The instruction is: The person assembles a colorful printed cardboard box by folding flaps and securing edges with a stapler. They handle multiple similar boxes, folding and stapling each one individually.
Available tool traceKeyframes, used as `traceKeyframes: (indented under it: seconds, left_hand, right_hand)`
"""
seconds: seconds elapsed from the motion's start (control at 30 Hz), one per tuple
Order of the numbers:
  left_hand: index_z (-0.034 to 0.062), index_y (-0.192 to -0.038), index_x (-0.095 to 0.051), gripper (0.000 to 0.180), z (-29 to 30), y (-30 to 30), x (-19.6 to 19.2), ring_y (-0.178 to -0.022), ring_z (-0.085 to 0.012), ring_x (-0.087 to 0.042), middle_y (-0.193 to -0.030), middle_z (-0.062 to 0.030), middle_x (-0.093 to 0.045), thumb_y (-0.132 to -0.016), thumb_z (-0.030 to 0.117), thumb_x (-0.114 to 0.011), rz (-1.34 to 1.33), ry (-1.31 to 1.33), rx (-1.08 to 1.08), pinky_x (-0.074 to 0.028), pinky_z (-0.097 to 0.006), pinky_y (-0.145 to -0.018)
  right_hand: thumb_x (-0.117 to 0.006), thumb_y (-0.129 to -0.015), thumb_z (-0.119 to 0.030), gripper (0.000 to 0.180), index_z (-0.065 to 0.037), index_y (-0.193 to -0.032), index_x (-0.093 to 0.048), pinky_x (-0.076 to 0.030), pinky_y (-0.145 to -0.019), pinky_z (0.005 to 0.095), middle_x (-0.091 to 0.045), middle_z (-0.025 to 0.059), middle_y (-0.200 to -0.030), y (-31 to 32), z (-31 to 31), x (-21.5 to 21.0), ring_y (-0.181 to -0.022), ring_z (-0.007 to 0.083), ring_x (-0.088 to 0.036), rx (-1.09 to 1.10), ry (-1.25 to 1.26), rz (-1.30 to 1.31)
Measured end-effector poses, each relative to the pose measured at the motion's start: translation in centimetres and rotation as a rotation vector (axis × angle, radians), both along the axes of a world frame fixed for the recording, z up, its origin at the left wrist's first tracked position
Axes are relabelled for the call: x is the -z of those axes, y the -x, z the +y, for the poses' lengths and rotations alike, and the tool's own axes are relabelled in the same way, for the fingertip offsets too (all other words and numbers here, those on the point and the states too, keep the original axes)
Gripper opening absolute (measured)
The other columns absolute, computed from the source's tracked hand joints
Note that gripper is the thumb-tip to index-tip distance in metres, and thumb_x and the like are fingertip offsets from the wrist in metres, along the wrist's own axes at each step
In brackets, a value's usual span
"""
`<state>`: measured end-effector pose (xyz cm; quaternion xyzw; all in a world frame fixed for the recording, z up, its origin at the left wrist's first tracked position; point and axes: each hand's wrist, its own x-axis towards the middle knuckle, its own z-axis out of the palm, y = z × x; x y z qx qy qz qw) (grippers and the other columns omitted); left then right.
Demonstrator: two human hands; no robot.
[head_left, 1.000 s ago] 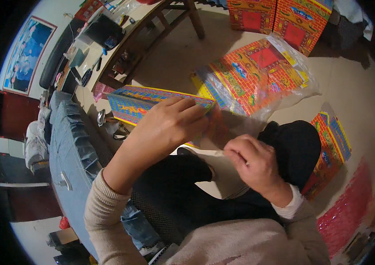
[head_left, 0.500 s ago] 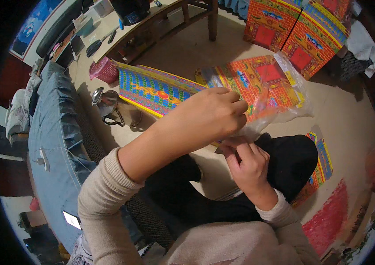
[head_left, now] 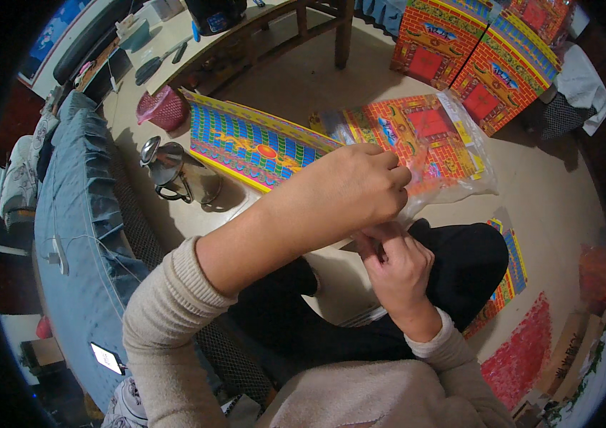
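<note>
Both hands have closed in together: left hand (head_left: 360, 189) and right hand (head_left: 396, 267) now pinch the clear plastic packet (head_left: 424, 139) of printed paper at its near edge.

The left hand (head_left: 353, 189) covers the near corner of the clear plastic bag of printed paper (head_left: 424, 139), and what the fingertips of the right hand (head_left: 399, 267) pinch beneath it cannot be told. The red printed boxes (head_left: 481, 50) are cut off by the top rim; things on the wooden table (head_left: 174, 43) are too small to tell
</note>
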<state>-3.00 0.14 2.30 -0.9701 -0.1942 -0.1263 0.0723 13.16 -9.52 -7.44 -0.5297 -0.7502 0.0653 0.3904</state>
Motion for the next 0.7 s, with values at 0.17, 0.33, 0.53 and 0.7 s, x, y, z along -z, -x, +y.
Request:
traceKeyframes:
  seconds: [0.17, 0.33, 0.53, 0.7]
  left_hand:
    - [0.0112, -0.091, -0.07, 0.015, 0.0, 0.0, 0.1, -0.094, -0.0236, -0.065, -0.092, -0.0042, -0.06, -0.078, 0.017, -0.071, 0.011, 0.001, 0.003, -0.056, -0.036, -0.082]
    - [0.0126, -0.095, -0.071, 0.02, -0.1, 0.0, 0.1, -0.096, -0.0231, -0.064, -0.095, -0.0038, -0.06, -0.077, 0.019, -0.072, 0.031, 0.018, 0.006, -0.055, -0.036, -0.085]
    - [0.0134, -0.099, -0.073, 0.022, -0.1, 0.3, -0.4, -0.095, -0.0231, -0.063, -0.098, -0.004, -0.061, -0.077, 0.018, -0.072, 0.046, 0.042, 0.036, -0.054, -0.036, -0.085]
    - [0.0116, -0.101, -0.075, 0.026, -0.2, 0.5, -0.3, -0.097, -0.0241, -0.064, -0.105, -0.0052, -0.064, -0.076, 0.017, -0.07, 0.077, 0.055, 0.037, -0.055, -0.037, -0.086]
  right_hand:
    - [-0.087, -0.081, -0.012, 0.025, -0.01, -0.1, -0.071, -0.052, -0.058, 0.0403, -0.07, 0.0091, -0.081, 0.2, 0.3, 0.4, -0.063, 0.029, -0.068, 0.058, -0.145, -0.065]
    - [-0.087, -0.081, -0.014, 0.027, -0.007, -0.099, -0.068, -0.054, -0.058, 0.0413, -0.068, 0.0098, -0.071, 0.5, 0.2, -0.2, -0.061, 0.0302, -0.069, 0.08, -0.075, -0.036]
    - [-0.083, -0.09, -0.023, 0.04, -0.006, -0.121, -0.065, -0.056, -0.061, 0.0417, -0.073, 0.0066, -0.084, 0.1, 0.1, -0.2, -0.068, 0.03, -0.072, 0.074, 0.035, -0.016]
    - [-0.081, -0.088, -0.018, 0.042, -0.006, -0.123, -0.061, -0.054, -0.059, 0.0443, -0.071, 0.0081, -0.077, -0.5, -0.4, -0.2, -0.063, 0.0314, -0.071, 0.042, 0.229, 0.168]
